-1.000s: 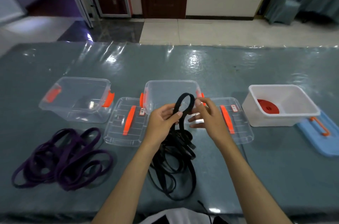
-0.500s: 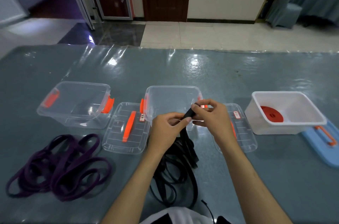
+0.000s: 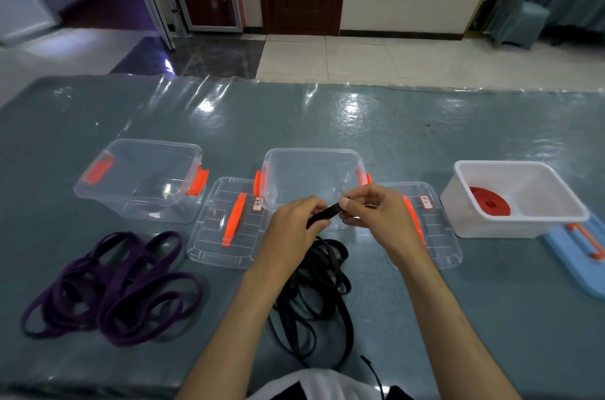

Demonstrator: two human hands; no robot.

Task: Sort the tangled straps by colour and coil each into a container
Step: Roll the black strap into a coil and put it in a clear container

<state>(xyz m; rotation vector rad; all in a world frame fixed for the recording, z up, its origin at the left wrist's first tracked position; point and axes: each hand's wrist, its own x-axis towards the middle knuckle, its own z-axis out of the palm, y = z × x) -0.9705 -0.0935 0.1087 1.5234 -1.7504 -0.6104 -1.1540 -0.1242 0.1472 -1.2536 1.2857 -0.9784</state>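
At the bottom centre of the frame lies the loose heap of the black strap, its loops spread on the table between the person's forearms. Left of it, in the lower left, the purple strap sits in its own tangle, well apart and untouched.

Just above the black heap, both hands meet at the middle of the frame. The left hand has its fingers curled round one end of the black strap, and the right hand pinches the same end between thumb and fingertips, so the short stretch between them is pulled flat. This looks like the start of a coil: the end is being folded or rolled to form the core.

Behind the hands stands the middle clear box, open, with a clear lid on each side. Further left is a second clear box, also open. At the right the white box holds a coiled red strap.

The next move probably calls for winding the strap tightly round that core while the heap feeds up without snagging.
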